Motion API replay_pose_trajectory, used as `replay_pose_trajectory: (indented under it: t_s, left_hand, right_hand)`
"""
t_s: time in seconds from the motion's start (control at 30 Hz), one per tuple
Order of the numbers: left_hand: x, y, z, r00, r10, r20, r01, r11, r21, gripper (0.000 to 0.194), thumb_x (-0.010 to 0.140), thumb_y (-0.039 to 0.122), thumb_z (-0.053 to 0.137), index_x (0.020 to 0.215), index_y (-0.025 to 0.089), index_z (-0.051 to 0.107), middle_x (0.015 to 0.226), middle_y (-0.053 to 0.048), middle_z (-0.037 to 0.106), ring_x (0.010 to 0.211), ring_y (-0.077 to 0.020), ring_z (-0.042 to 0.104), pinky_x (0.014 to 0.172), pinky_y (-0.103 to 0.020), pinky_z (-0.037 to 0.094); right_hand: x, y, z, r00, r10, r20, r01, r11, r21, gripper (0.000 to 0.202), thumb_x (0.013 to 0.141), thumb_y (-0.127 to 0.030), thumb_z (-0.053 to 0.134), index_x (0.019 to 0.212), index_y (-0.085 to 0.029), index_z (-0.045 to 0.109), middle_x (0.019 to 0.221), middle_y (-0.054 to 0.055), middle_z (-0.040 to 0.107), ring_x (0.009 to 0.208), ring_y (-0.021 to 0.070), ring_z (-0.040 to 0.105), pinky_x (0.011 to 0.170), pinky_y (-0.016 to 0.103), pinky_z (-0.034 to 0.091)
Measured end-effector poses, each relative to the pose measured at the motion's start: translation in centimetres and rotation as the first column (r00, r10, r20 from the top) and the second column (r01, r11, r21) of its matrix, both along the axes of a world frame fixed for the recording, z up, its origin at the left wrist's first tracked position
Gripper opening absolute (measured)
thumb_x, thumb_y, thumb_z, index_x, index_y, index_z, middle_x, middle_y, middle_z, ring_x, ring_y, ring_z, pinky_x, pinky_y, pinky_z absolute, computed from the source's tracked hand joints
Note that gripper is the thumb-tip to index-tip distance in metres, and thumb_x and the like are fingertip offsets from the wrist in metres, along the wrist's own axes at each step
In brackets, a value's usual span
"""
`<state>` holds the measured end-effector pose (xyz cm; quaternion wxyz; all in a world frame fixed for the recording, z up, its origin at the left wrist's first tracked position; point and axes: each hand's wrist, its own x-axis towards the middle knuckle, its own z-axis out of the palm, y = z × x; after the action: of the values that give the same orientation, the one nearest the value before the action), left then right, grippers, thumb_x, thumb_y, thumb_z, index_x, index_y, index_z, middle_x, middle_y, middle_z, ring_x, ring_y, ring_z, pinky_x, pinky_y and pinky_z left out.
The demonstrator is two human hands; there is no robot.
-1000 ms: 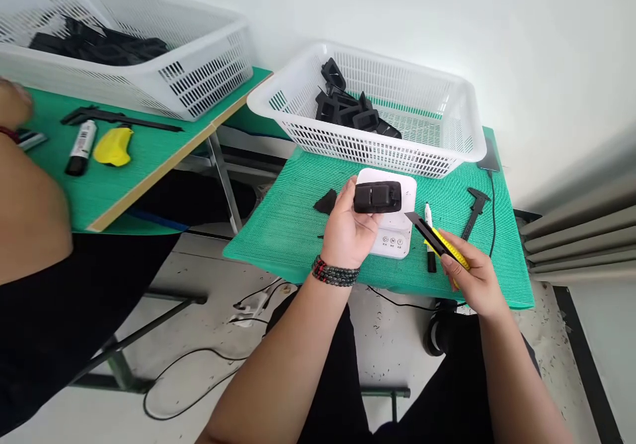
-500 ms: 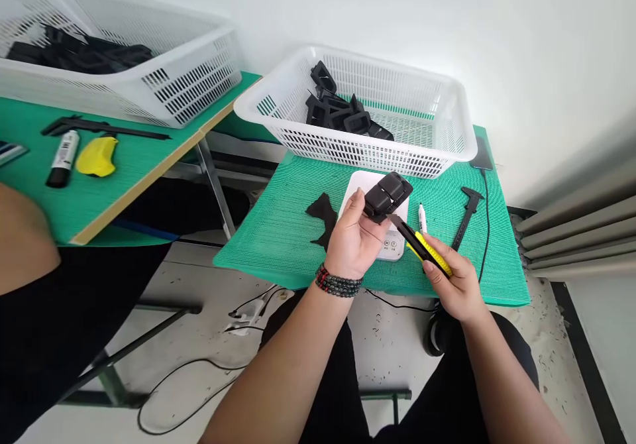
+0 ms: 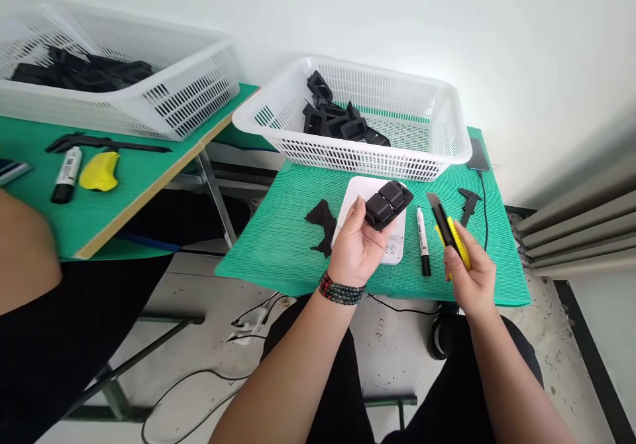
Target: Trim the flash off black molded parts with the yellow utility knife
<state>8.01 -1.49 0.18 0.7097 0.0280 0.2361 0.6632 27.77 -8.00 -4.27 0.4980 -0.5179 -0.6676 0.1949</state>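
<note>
**Black part in the left hand, yellow cutter in the right**

The left hand (image 3: pixel 358 248), just right of the frame's centre, is turned palm up and grips a black part (image 3: pixel 389 204) between thumb and fingers, its two raised blocks facing up. Farther right, the right hand (image 3: pixel 472 275) is closed around a yellow cutter (image 3: pixel 450 233), blade out and pointing to the upper left, clear of the part.

Beneath the part I see a white device (image 3: pixel 354 195) with round buttons; a ragged dark scrap (image 3: pixel 325 222) lies at its left and a marker (image 3: pixel 422 242) at its right. A caliper (image 3: pixel 468 202) rests beyond the cutter, all on a green-covered table (image 3: pixel 268 242).

Above centre stands a white basket (image 3: pixel 362 159) with more black pieces (image 3: pixel 340 122) heaped inside, mostly toward its left. At the left edge of the frame, a co-worker's bare arm (image 3: pixel 24 252) shows beside another green table (image 3: pixel 134 172).
</note>
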Motion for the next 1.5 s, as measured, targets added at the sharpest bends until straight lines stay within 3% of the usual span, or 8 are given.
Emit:
replay_pose_trajectory:
  t_s: [0.17,0.3,0.63,0.8,1.03,1.17,1.33,1.5]
  left_hand:
    - [-0.1,0.1,0.3,1.0,0.015,-0.024,-0.016,0.999,-0.041,0.023,0.106,0.022,0.049,0.1,0.017,0.07,0.12,-0.009,0.078,0.133,-0.0217,0.063,0.11,-0.037,0.055]
    - [-0.2,0.0,0.5,0.999,0.041,0.024,-0.039,0.996,-0.084,0.023,0.107,0.024,0.048,0.1,0.018,0.069,0.119,-0.007,0.078,0.133,-0.0176,0.063,0.11,-0.033,0.055]
    - [-0.3,0.0,0.3,0.997,0.069,0.032,-0.065,0.992,-0.109,0.02,0.107,0.024,0.049,0.109,0.018,0.068,0.116,-0.008,0.079,0.125,-0.0178,0.069,0.11,-0.036,0.055]
    - [-0.4,0.1,0.2,0.999,0.042,-0.014,-0.043,0.993,-0.108,0.017,0.105,0.026,0.055,0.111,0.019,0.069,0.115,-0.007,0.08,0.121,-0.018,0.071,0.103,-0.03,0.059]
    - [-0.8,-0.1,0.6,0.999,0.044,-0.006,-0.045,0.994,-0.102,0.017,0.105,0.025,0.053,0.102,0.019,0.069,0.119,-0.007,0.078,0.13,-0.0196,0.065,0.108,-0.034,0.057]
    - [-0.6,0.0,0.5,0.998,0.062,-0.017,-0.063,0.992,-0.107,0.02,0.105,0.021,0.052,0.093,0.018,0.068,0.102,-0.004,0.081,0.117,-0.0166,0.073,0.105,-0.032,0.058]
    - [-0.6,0.0,0.5,0.998,0.063,-0.001,-0.062,0.991,-0.119,0.017,0.104,0.022,0.056,0.092,0.019,0.067,0.093,-0.002,0.08,0.104,-0.0151,0.077,0.103,-0.033,0.059]
    - [-1.0,0.5,0.3,0.996,0.09,0.007,-0.088,0.985,-0.147,0.017,0.105,0.024,0.054,0.095,0.019,0.067,0.085,0.0,0.078,0.084,-0.0122,0.078,0.093,-0.028,0.062]
  right_hand:
    - [-1.5,-0.5,0.2,0.978,0.175,0.11,-0.181,0.983,0.041,0.049,0.1,-0.024,0.061,0.148,-0.031,0.059,0.134,0.009,0.073,0.116,0.0264,0.075,0.094,0.037,0.064]
    - [-1.8,-0.1,0.1,0.998,-0.029,0.049,0.027,0.999,0.046,0.048,0.102,-0.026,0.057,0.15,-0.027,0.058,0.137,0.009,0.072,0.12,0.0261,0.072,0.098,0.038,0.063]
    - [-2.5,-0.3,0.2,0.994,-0.087,0.059,0.084,0.996,0.043,0.048,0.102,-0.026,0.057,0.149,-0.023,0.058,0.136,0.011,0.072,0.117,0.0275,0.074,0.096,0.039,0.064]
    - [-2.6,-0.5,0.1,0.982,0.117,0.15,-0.121,0.993,0.013,0.044,0.1,-0.028,0.059,0.143,-0.025,0.065,0.127,0.011,0.076,0.108,0.0265,0.077,0.092,0.038,0.065]
    - [-1.7,0.0,0.0,0.994,-0.112,0.014,0.111,0.993,0.042,0.048,0.102,-0.03,0.058,0.15,-0.024,0.058,0.139,0.011,0.07,0.125,0.0284,0.07,0.101,0.04,0.061]
    - [-2.5,-0.7,0.0,0.986,0.108,0.126,-0.112,0.993,0.029,0.046,0.1,-0.026,0.06,0.147,-0.026,0.061,0.132,0.011,0.074,0.115,0.0267,0.075,0.096,0.037,0.063]
    - [-1.9,0.0,0.1,0.99,-0.137,0.015,0.137,0.991,0.001,0.048,0.102,-0.031,0.057,0.149,-0.024,0.058,0.138,0.011,0.071,0.124,0.0286,0.07,0.101,0.042,0.061]
    - [-1.4,-0.6,0.4,0.997,0.048,0.059,-0.051,0.997,0.055,0.048,0.1,-0.027,0.06,0.149,-0.027,0.059,0.133,0.01,0.074,0.112,0.0267,0.076,0.092,0.039,0.065]
